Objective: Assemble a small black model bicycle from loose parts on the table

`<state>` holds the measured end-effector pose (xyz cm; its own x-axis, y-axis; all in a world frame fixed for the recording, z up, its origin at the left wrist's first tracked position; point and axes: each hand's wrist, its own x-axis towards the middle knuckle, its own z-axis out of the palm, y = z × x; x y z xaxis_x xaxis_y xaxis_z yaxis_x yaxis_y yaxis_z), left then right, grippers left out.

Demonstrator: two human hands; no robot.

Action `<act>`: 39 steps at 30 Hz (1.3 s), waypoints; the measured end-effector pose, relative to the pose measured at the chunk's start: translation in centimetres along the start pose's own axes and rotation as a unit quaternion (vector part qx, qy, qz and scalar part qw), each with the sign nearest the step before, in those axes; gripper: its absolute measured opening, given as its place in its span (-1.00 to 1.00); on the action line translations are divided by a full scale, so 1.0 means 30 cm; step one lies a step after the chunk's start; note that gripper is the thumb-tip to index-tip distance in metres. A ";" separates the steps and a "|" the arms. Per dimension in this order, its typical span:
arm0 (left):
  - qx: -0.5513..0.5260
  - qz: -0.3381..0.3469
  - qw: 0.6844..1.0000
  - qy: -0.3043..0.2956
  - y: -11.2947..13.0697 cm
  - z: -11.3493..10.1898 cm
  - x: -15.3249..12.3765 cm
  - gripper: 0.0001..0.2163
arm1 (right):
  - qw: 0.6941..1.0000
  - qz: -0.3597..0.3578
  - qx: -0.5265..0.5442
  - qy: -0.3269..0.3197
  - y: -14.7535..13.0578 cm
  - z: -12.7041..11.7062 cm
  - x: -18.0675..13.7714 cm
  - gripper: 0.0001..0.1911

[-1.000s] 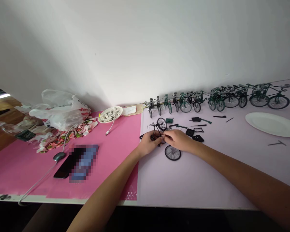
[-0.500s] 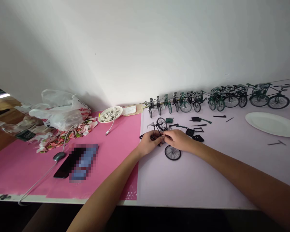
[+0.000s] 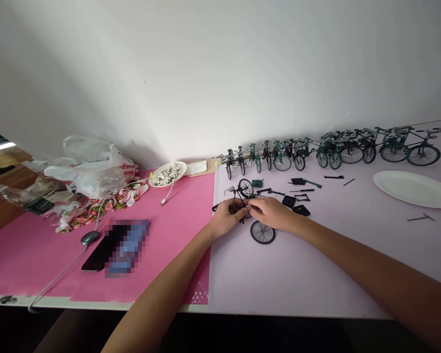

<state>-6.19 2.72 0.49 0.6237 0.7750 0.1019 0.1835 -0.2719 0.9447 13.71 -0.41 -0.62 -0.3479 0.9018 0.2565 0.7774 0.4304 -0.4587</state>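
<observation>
Both of my hands meet over a small black model bicycle (image 3: 238,195), tilted so that its front wheel (image 3: 246,188) points away from me. My left hand (image 3: 226,215) is closed around the frame from the left. From the right, my right hand (image 3: 270,212) pinches at the same model; the fingertips hide the exact spot. A loose spoked wheel (image 3: 263,232) with a black tyre lies flat on the table just below my right hand. Small black parts (image 3: 288,201) and a green box-shaped piece (image 3: 257,183) lie beyond my fingers.
A row of finished model bicycles (image 3: 282,162) stands along the wall. At right is a white oval plate (image 3: 413,189). On the pink cover (image 3: 176,230) lie a phone (image 3: 105,247), a mouse-shaped device (image 3: 90,238) with a cable, a small dish (image 3: 158,184) and plastic bags (image 3: 90,166).
</observation>
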 end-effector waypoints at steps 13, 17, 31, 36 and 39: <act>-0.002 -0.004 1.000 0.003 -0.002 0.000 0.000 -0.72 | 1.000 -0.001 0.007 0.000 0.000 -0.002 -0.001 -0.75; -0.005 -0.005 1.000 0.005 0.001 0.002 0.000 -0.71 | 1.000 -0.001 0.009 -0.002 -0.001 -0.003 -0.001 -0.76; 0.001 -0.009 1.000 0.007 0.009 0.001 -0.003 -0.73 | 1.000 0.001 0.005 0.001 -0.005 -0.002 -0.004 -0.76; 0.004 -0.006 1.000 0.009 0.009 0.001 -0.003 -0.74 | 1.000 -0.003 0.006 0.002 -0.005 -0.002 -0.002 -0.76; 0.001 -0.004 1.000 0.007 0.004 0.001 -0.002 -0.73 | 1.000 -0.001 0.006 -0.003 -0.006 -0.004 -0.003 -0.76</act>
<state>-6.19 2.62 0.60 0.6123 0.7844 0.0987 0.1896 -0.2669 0.9449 13.66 -0.56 -0.44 -0.3524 0.9015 0.2513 0.7709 0.4319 -0.4681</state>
